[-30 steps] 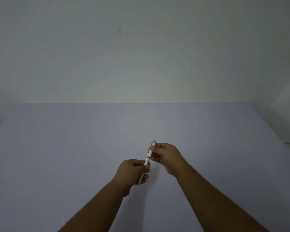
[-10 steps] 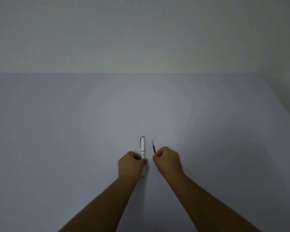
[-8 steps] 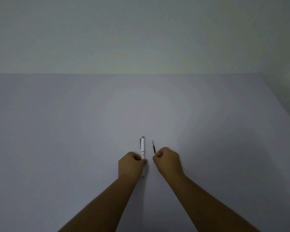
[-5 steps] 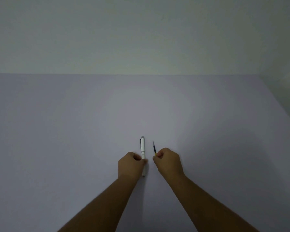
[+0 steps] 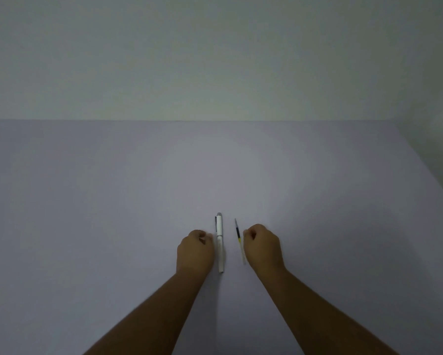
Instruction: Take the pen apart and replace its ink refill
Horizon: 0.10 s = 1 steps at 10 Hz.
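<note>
A white pen (image 5: 219, 242) with a grey cap end lies on the pale table (image 5: 112, 201), pointing away from me. Just right of it lies a thin ink refill (image 5: 239, 240), dark at its far part and clear near me. My left hand (image 5: 195, 251) rests curled just left of the pen, apart from it. My right hand (image 5: 262, 248) sits curled just right of the refill, holding nothing. Both hands have fingers loosely closed.
The table's far edge meets a plain wall (image 5: 215, 60). The table's right edge (image 5: 420, 180) runs diagonally, with a pale ledge beyond it at the far right.
Both hands have let go and moved apart sideways; the pen and the refill now lie free on the table between them.
</note>
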Motion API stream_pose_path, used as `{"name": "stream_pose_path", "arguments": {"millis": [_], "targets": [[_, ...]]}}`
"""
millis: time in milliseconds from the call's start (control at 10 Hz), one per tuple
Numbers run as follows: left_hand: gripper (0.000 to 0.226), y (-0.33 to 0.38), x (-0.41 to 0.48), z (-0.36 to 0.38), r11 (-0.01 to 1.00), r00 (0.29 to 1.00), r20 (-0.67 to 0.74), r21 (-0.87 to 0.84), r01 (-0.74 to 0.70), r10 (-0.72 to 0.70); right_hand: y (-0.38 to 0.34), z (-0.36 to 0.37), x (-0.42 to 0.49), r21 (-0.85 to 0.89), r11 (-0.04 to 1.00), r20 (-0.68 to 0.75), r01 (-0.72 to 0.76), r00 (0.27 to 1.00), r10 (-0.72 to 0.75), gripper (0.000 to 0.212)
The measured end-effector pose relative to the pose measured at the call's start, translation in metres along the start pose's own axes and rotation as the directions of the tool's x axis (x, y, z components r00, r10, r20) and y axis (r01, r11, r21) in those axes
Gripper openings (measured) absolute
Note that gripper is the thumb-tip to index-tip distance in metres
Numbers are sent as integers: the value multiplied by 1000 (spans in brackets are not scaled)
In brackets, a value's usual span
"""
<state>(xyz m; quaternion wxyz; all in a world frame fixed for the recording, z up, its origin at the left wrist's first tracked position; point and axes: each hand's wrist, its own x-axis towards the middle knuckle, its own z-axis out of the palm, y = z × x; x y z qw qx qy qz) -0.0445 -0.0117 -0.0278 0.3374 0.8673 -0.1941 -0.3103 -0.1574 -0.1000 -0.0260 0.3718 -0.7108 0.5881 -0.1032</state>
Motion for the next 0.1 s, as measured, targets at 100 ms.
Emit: {"name": "stream_pose_path", "arguments": {"millis": [100], "targets": [[51,15,3,-16,988,998,-22,147,-50,54,-16,-13,4,19,998,-84,67,994,-65,26]]}}
